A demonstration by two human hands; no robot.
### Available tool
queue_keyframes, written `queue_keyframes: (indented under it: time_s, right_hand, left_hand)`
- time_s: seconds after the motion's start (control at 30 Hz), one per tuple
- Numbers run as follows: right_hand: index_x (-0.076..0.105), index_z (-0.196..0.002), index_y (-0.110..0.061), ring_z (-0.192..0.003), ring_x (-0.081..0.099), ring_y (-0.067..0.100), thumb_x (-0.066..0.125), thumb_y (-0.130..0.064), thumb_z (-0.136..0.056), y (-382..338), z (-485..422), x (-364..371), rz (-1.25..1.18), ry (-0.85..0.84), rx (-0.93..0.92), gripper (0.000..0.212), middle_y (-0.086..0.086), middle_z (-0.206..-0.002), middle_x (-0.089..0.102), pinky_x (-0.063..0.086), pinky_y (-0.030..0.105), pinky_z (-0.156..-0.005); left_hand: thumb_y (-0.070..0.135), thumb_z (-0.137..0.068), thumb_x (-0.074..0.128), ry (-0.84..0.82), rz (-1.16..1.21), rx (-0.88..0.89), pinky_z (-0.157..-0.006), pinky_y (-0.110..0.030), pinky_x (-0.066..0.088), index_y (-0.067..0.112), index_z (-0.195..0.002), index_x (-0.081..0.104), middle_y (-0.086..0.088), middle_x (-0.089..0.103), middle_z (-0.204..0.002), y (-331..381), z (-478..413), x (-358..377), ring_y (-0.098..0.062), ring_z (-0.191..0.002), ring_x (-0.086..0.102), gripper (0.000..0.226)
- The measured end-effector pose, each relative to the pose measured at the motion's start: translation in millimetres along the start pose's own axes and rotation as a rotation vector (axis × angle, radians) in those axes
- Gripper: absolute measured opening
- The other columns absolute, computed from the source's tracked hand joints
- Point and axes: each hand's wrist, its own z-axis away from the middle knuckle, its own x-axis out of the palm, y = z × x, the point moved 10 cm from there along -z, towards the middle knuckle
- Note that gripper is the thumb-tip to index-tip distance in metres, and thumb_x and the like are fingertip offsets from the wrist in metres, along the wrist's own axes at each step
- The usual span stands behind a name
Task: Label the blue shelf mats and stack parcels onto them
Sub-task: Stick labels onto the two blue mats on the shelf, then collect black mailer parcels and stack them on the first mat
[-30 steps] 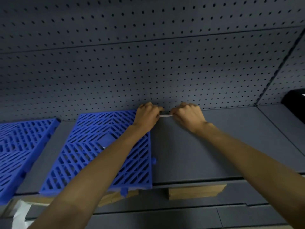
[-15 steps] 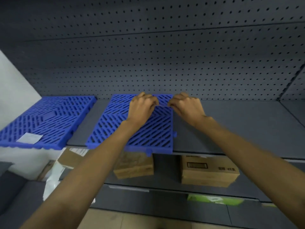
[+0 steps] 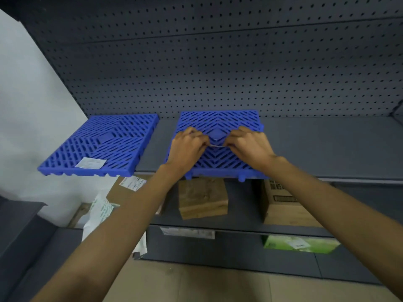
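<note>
Left hand (image 3: 187,149) and right hand (image 3: 250,147) pinch a thin white label (image 3: 216,146) between curled fingers above the right blue mat (image 3: 218,125) at the shelf (image 3: 327,144) front edge.

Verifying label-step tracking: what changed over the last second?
The left hand and right hand carried the white label strip from over the bare grey shelf by the mat's back corner to over the middle of the right blue mat. Unchanged: both pinch the strip, both mats lie on the shelf, and the left blue mat keeps its sticker.
</note>
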Motion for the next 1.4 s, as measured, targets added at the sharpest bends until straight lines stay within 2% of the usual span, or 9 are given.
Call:
queue_keyframes:
  time_s: [0.27,0.43,0.6,0.73,0.87,0.93,1.17,1.4]
  right_hand:
    - [0.075,-0.105,-0.028,-0.097,0.061,0.023,0.058,-0.017,-0.093,-39,28,0,0.030,-0.023,0.127,0.024,-0.004,-0.097,0.072,0.047,0.034,-0.050]
    - [0.075,-0.104,-0.030,-0.099,0.061,0.021,0.060,-0.023,-0.092,-51,43,-9,0.071,-0.037,0.140,0.021,-0.007,-0.101,0.072,0.046,0.033,-0.054]
    - [0.072,-0.108,-0.031,-0.102,0.060,0.020,0.059,-0.025,-0.093,-59,50,-9,0.074,-0.086,0.152,0.021,-0.008,-0.108,0.069,0.042,0.030,-0.056]
    - [0.067,-0.114,-0.030,-0.101,0.058,0.021,0.054,-0.026,-0.096,-61,50,-6,0.069,-0.143,0.202,0.023,-0.006,-0.109,0.066,0.048,0.035,-0.059]
    - [0.061,-0.118,-0.027,-0.107,0.057,0.023,0.056,-0.028,-0.094,-53,55,-18,0.048,-0.153,0.235,0.025,-0.003,-0.113,0.064,0.053,0.039,-0.069]
    - [0.058,-0.117,-0.024,-0.110,0.056,0.024,0.057,-0.028,-0.092,-37,65,-26,0.059,-0.167,0.271,0.026,-0.001,-0.114,0.063,0.051,0.040,-0.071]
    - [0.055,-0.119,-0.017,-0.112,0.054,0.030,0.050,-0.026,-0.096,52,147,-57,0.183,-0.278,0.436,0.025,0.005,-0.114,0.062,0.048,0.039,-0.072]
    - [0.053,-0.121,-0.015,-0.115,0.052,0.030,0.047,-0.023,-0.096,150,275,-105,0.254,-0.355,0.630,0.027,0.008,-0.118,0.061,0.048,0.041,-0.081]
  left_hand:
    - [0.018,-0.090,0.066,-0.084,0.104,0.065,-0.083,-0.039,0.051,0.013,-0.097,0.076,-0.004,0.074,-0.097,-3,45,-3,-0.025,-0.103,0.063,0.013]
    - [0.021,-0.092,0.063,-0.091,0.142,0.076,-0.086,-0.035,0.047,0.015,-0.101,0.076,-0.001,0.073,-0.104,0,57,-9,-0.021,-0.110,0.062,0.017]
    - [0.031,-0.093,0.063,-0.149,0.162,0.073,-0.084,-0.035,0.047,0.018,-0.106,0.072,0.001,0.071,-0.108,1,60,-6,-0.020,-0.106,0.061,0.020]
    - [0.042,-0.094,0.058,-0.179,0.110,0.077,-0.080,-0.034,0.046,0.022,-0.106,0.069,0.005,0.069,-0.108,4,57,-6,-0.019,-0.103,0.060,0.026]
    - [0.040,-0.096,0.054,-0.183,0.081,0.087,-0.080,-0.037,0.047,0.023,-0.109,0.066,0.003,0.068,-0.111,17,43,-10,-0.020,-0.104,0.060,0.025]
    - [0.040,-0.097,0.054,-0.166,0.085,0.078,-0.078,-0.038,0.049,0.022,-0.112,0.066,0.002,0.068,-0.112,28,32,-14,-0.021,-0.105,0.060,0.026]
    - [0.046,-0.093,0.057,-0.194,0.101,0.182,-0.076,-0.036,0.047,0.025,-0.114,0.064,0.004,0.067,-0.113,114,-9,-4,-0.022,-0.108,0.059,0.030]
    - [0.042,-0.091,0.059,-0.228,0.149,0.362,-0.076,-0.035,0.044,0.028,-0.115,0.063,0.004,0.066,-0.113,264,-50,13,-0.023,-0.110,0.058,0.028]
